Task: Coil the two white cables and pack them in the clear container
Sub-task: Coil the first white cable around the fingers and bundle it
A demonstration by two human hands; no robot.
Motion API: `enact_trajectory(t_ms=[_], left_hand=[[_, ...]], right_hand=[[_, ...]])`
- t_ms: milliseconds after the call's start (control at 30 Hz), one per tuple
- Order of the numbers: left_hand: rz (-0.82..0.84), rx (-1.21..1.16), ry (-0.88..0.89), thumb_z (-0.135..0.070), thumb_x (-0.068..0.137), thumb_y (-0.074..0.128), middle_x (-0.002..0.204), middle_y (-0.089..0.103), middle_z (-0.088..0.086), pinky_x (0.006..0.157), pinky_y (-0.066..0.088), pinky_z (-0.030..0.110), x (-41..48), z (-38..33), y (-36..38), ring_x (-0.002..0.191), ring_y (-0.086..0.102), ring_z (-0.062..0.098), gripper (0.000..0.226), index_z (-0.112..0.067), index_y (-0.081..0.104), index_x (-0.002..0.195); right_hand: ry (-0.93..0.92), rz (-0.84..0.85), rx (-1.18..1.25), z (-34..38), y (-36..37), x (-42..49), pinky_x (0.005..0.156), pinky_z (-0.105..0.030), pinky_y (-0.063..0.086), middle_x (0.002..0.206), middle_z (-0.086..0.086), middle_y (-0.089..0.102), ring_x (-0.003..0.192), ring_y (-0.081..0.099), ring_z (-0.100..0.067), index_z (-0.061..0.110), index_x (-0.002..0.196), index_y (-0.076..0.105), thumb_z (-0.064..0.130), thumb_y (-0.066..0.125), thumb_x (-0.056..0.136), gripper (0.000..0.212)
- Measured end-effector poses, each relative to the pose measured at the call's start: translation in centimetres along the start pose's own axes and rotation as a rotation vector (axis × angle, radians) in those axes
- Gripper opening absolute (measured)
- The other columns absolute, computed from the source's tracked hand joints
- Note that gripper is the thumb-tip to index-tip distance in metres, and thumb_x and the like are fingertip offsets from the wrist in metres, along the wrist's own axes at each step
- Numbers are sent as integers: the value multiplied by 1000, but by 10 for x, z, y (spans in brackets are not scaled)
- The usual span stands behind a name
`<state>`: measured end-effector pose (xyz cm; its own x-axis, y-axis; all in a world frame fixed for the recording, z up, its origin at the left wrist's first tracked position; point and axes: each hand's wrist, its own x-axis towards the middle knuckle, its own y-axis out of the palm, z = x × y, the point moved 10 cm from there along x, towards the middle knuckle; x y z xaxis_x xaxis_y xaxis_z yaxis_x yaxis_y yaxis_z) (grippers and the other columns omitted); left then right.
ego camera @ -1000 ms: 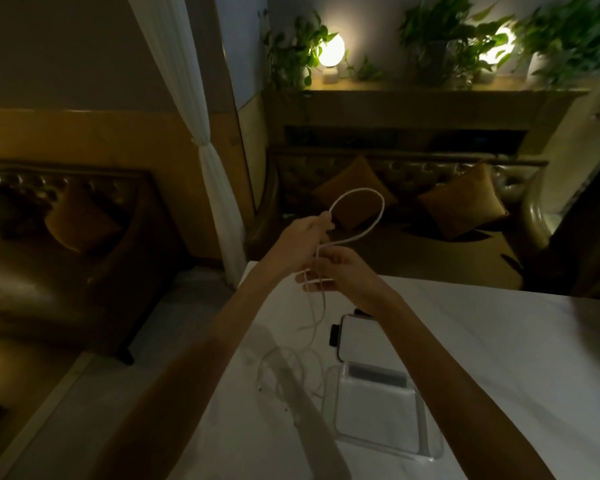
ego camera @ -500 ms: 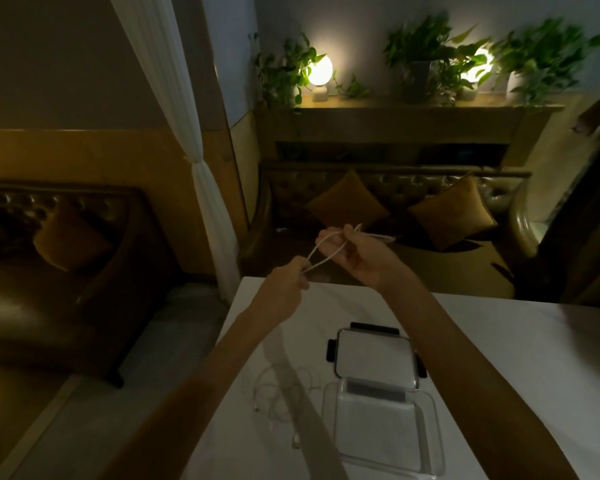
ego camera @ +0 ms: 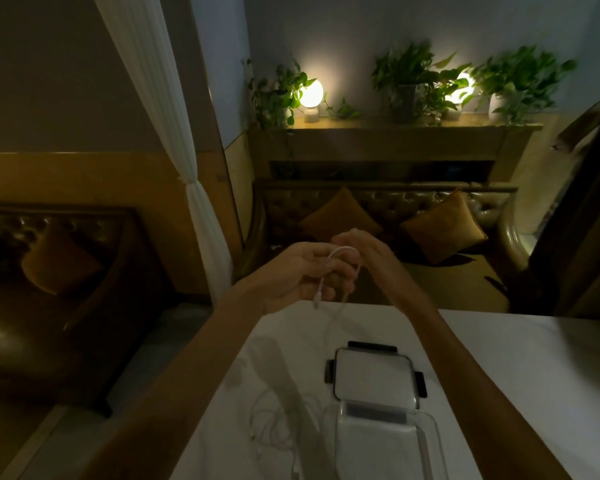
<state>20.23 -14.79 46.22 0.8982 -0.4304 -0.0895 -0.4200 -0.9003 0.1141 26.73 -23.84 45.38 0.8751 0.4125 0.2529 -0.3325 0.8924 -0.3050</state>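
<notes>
My left hand (ego camera: pixel 303 271) grips a small coil of white cable (ego camera: pixel 340 252) in the air above the table's far edge. The cable's plug end (ego camera: pixel 316 299) dangles below the fist. Close beside it, my right hand (ego camera: pixel 368 251) has its fingers curled at the same loop. The second white cable (ego camera: pixel 274 420) lies in a loose tangle on the white table (ego camera: pixel 516 358), left of the clear container (ego camera: pixel 426 431). The container stands open near the front edge, its lid (ego camera: pixel 373 375) with dark clips lying just behind it.
Beyond the table is a leather sofa (ego camera: pixel 378 209) with brown cushions, under a shelf with plants and two lit lamps. A white curtain (ego camera: pixel 174 133) hangs at the left, and another sofa (ego camera: pixel 49 258) stands further left. The table's left edge runs beside my left forearm.
The two hands have come together and the long loop stretched between them has shrunk to a small coil. The plug end now hangs free under my left hand.
</notes>
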Motion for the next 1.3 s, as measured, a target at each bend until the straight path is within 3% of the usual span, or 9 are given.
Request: enact_trajectory(t_ms=[133,233,367,500,733,900,1000,1100,1300], left_hand=[[14,-134,70,-12,99,39,84,66,2,58,39,20,16,-15,11,60,54,7,32,0,55,124],[119,-276,58,-21,98,39,77,61,1,45,39,16,15,-24,24,51,50,7,36,3,55,121],[328,-437,-29,-28,100,35,56,52,-2,43,27,21,7,-23,62,43,41,9,31,-6,56,99],[374,-637,102,-44,102,22,47,45,-4,43,20,23,23,-51,83,39,34,9,50,-7,55,98],[17,-399,172,-72,88,15,66,44,5,54,30,28,49,-62,8,55,39,14,92,3,47,132],[56,-236,78,-74,83,21,77,50,10,63,35,30,52,-35,25,65,49,16,94,1,45,134],[131,-239,77,-73,84,20,96,57,15,84,45,36,50,-35,40,93,57,28,93,2,43,135],[219,-212,58,-68,89,9,118,62,15,101,41,34,40,-39,61,117,55,29,89,0,49,130],[276,-111,142,-68,89,3,77,40,17,63,31,31,35,-55,84,65,36,22,83,-2,47,113]], right_hand=[[97,118,474,14,11,-11,66,-31,49,82,-17,62,71,60,-28,26,88,73,52,24,98,56],[-9,54,356,25,-14,-11,46,-21,32,59,3,49,48,42,-9,26,75,66,59,45,90,42],[-231,-94,176,69,-46,-8,53,-20,43,68,3,55,58,50,-13,25,78,62,36,49,95,24],[-81,-32,241,61,-12,-5,60,-18,50,74,8,65,66,62,-4,19,82,57,14,37,100,28],[-118,125,-455,40,27,-74,55,-20,43,72,8,59,60,55,-7,26,93,57,30,46,98,13],[-297,0,-877,96,-18,-70,56,-21,43,83,8,65,68,58,-7,29,98,59,34,47,97,14],[-416,-47,-917,112,-28,-69,60,-9,37,90,8,69,70,61,-5,28,104,64,33,48,94,19],[-599,-184,-987,132,-40,-71,59,-19,50,90,1,70,70,63,-10,27,105,59,30,45,92,20],[-650,-295,-772,155,-82,-43,64,-11,43,90,5,62,71,54,0,22,92,73,27,60,88,14]])
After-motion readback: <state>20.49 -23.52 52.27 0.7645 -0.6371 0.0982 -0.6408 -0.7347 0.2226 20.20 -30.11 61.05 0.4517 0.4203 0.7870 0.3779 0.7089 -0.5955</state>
